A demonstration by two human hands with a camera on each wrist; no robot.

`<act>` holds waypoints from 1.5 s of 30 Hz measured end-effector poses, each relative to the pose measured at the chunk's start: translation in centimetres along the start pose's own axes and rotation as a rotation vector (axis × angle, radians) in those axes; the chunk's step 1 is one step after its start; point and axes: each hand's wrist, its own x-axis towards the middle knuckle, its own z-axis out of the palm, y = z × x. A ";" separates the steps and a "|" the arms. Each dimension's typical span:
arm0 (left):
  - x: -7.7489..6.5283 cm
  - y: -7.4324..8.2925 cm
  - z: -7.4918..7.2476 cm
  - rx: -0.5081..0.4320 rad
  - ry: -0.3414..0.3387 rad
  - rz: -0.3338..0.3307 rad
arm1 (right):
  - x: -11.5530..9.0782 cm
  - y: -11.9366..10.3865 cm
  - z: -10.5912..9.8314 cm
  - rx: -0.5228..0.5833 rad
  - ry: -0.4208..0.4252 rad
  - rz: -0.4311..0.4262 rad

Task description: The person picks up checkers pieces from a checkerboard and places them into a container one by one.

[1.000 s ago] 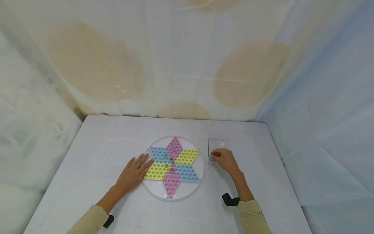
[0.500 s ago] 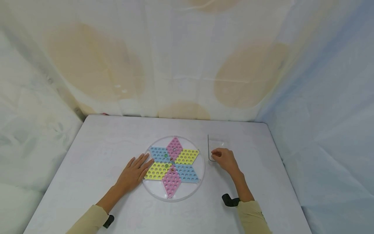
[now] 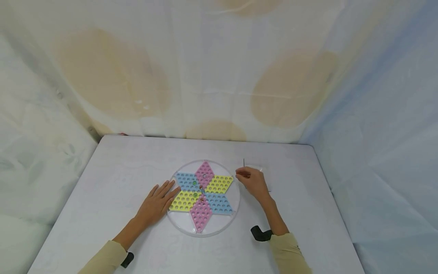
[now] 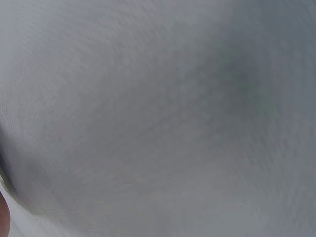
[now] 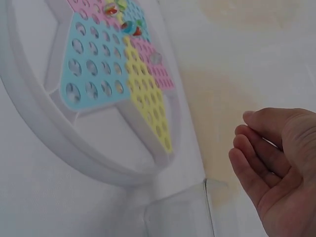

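Note:
A round Chinese checkers board (image 3: 236, 198) with a pink, yellow and blue star lies on the table. Several glass marbles (image 3: 194, 183) sit near the star's middle, and a clear marble (image 5: 155, 58) rests in a pink section. My left hand (image 3: 154, 205) lies flat, fingertips on the board's left rim. My right hand (image 3: 254, 184) hovers just off the board's right edge, its thumb and fingers bent toward each other. Whether a marble is hidden between these fingertips cannot be told. A clear box (image 5: 180, 217) stands below the right hand, partly covered by it in the head view.
The white table (image 3: 137, 160) extends around the board. Patterned cloth curtains (image 3: 212, 76) hang behind it and at both sides. Black wrist mounts (image 3: 261, 233) sit by both sleeves. The left wrist view is mostly blurred grey surface.
My right hand has lifted away from the clear box's near left corner and moved left toward the board. The left hand and the marbles on the board stay put.

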 end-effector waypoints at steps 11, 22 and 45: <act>0.2 -0.1 0.0 -0.009 -0.012 -0.001 | 0.7 -1.1 4.4 0.041 -0.073 -0.065; 0.2 -0.3 0.1 0.001 0.015 0.021 | 1.1 -1.0 8.0 0.063 -0.149 -0.053; 0.3 -0.2 0.0 -0.018 -0.023 -0.008 | 2.5 -0.8 10.9 -0.130 -0.144 -0.091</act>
